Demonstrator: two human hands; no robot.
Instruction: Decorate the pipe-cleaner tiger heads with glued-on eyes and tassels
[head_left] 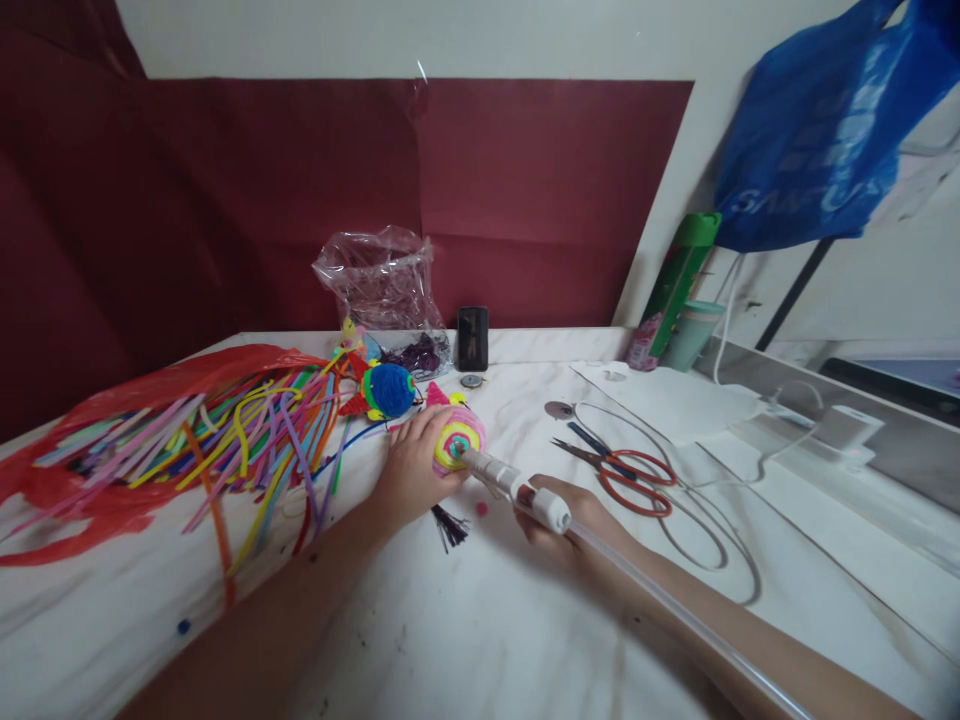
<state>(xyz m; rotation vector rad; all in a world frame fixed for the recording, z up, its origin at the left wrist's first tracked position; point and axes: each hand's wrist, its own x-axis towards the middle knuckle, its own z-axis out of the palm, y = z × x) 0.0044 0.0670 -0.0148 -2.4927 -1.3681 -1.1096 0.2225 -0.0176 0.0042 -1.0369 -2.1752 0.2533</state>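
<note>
Judging by its fuzzy surface, the pink craft piece (459, 432) is likely light, soft and easily dented, best taken by its sides, clear of the nozzle (474, 459). It is clasped over the counter (525, 640) by the left hand (412, 455), curled around its side. The white glue gun (501, 477), probably stiff, is gripped by the right hand (570, 505), aimed at the ringed front.

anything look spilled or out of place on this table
Mildly: some pipe cleaners stray past the red bag onto the table, in a loose tangle. A small blue bit and a pink bit lie apart, like stray scraps.
</note>
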